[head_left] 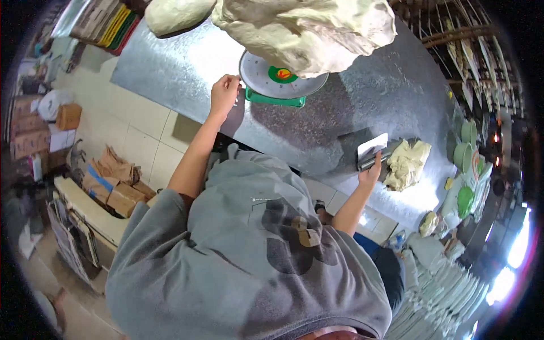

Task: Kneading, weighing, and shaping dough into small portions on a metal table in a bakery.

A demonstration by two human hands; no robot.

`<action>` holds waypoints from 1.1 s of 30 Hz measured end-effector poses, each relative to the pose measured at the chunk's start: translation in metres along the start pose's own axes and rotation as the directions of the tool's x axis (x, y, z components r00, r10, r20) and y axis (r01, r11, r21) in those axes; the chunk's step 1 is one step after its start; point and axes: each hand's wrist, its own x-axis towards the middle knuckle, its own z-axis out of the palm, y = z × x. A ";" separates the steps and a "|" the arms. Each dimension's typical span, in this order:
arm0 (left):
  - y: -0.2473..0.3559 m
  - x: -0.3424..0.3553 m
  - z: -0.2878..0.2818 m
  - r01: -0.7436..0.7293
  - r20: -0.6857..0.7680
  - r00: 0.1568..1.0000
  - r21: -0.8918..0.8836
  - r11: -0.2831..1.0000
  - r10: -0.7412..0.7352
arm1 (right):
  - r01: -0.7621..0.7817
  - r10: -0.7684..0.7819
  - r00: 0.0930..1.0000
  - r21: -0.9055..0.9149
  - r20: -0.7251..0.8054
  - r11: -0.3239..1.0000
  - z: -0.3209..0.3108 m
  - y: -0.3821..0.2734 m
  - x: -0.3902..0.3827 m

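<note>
Pale dough (309, 31) overlaps the green scale (272, 99), upper centre; beside it the left hand (224, 95) half-curls its fingers, hold unclear; mid-right, the right hand (371, 171) grips a scraper (373, 147).

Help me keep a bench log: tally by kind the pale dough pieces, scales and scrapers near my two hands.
Dough pieces: 3 (large mass, smaller lump, crumpled piece)
Scales: 1 (green scale)
Scrapers: 1 (scraper in right hand)
Total: 5
</note>
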 end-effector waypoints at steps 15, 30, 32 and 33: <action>-0.009 -0.069 0.045 -0.815 0.974 0.221 0.158 0.558 0.048 | 0.085 -0.217 0.874 -0.304 -0.435 0.949 0.034 0.063 -0.070; -0.049 -0.242 0.425 -0.726 0.820 0.293 -0.144 0.672 0.492 | 0.056 -0.368 0.674 -0.452 -0.640 0.890 -0.044 0.030 -0.158; -0.049 -0.263 0.450 -0.691 0.828 0.401 -0.009 0.723 0.393 | 0.227 -0.542 0.631 -0.537 -0.554 0.813 -0.050 0.004 -0.154; -0.049 -0.266 0.457 -0.647 0.802 0.487 0.065 0.760 0.345 | 0.235 -0.555 0.631 -0.548 -0.542 0.803 -0.052 -0.013 -0.150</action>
